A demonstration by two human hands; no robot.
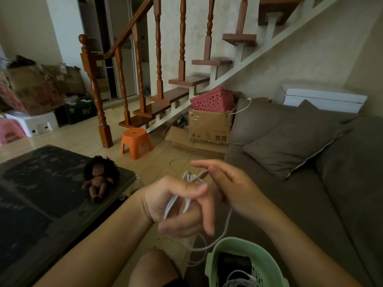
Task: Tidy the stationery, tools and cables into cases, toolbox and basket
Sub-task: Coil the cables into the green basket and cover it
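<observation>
A thin white cable (pixel 187 205) is looped into a bundle in my left hand (pixel 176 206), whose fingers curl around the loops. My right hand (pixel 230 183) pinches a strand of the same cable near the top of the bundle. The free end hangs down in a loose curve to my lap. A light green basket (pixel 215 259) sits on the sofa by my right forearm, with a black item (pixel 234 264) and another coiled white cable (pixel 240 280) inside.
A dark low table (pixel 41 193) with a doll (pixel 99 179) on its corner stands to the left. A brown sofa (pixel 310 204) with cushions lies on the right. An orange stool (pixel 135 142), cardboard boxes (pixel 209 126), a pink basket (pixel 212 99) and a wooden staircase are ahead.
</observation>
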